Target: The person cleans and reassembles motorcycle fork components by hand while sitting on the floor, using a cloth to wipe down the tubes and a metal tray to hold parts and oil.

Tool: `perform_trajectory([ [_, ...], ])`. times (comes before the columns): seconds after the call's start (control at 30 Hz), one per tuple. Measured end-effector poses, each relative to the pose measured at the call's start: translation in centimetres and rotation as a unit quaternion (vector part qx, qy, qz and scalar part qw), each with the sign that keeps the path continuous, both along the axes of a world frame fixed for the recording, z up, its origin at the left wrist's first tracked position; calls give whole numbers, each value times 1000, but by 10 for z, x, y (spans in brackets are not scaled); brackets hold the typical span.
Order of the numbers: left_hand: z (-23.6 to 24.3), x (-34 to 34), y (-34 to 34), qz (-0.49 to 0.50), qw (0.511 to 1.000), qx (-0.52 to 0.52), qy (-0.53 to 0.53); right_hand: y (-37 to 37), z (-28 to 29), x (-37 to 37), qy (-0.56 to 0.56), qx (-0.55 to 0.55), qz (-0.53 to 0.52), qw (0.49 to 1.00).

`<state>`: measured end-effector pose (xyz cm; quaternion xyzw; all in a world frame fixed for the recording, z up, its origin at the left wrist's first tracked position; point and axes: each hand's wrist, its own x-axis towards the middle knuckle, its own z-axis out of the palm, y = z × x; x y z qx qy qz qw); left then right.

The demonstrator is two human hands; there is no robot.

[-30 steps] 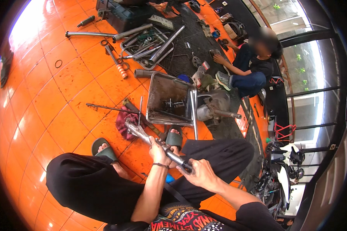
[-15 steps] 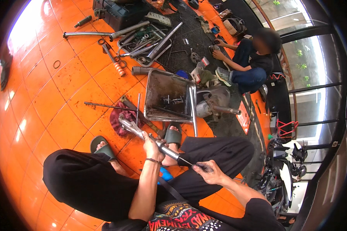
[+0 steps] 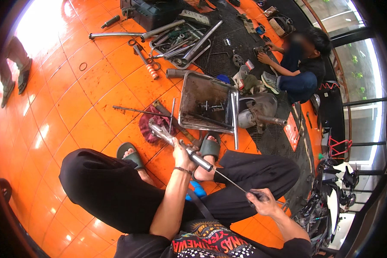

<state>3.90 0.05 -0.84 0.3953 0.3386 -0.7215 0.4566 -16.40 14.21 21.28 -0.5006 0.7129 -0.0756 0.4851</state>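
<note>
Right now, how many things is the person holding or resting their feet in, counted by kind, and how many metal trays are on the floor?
Fork tube in left hand: 1
Thin rod in right hand: 1
Green sandals: 2
Metal trays: 2
Total: 6

The left hand [image 3: 182, 155] grips a metal tube [image 3: 180, 144] above the person's lap; the right hand [image 3: 262, 201] pinches a thin rod [image 3: 230, 182] running from the tube's end; a grimy metal tray [image 3: 204, 103] sits on the orange tiled floor [image 3: 86, 112] ahead.
</note>
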Motion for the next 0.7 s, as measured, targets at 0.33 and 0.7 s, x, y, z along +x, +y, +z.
perform_trajectory([
  [0.33, 7, 21, -13, 41, 998, -13, 37, 13, 56, -18, 48, 5, 9, 999],
  [0.7, 13, 51, -17, 111, 979, -77, 153, 25, 59, -23, 29, -67, 0, 997],
])
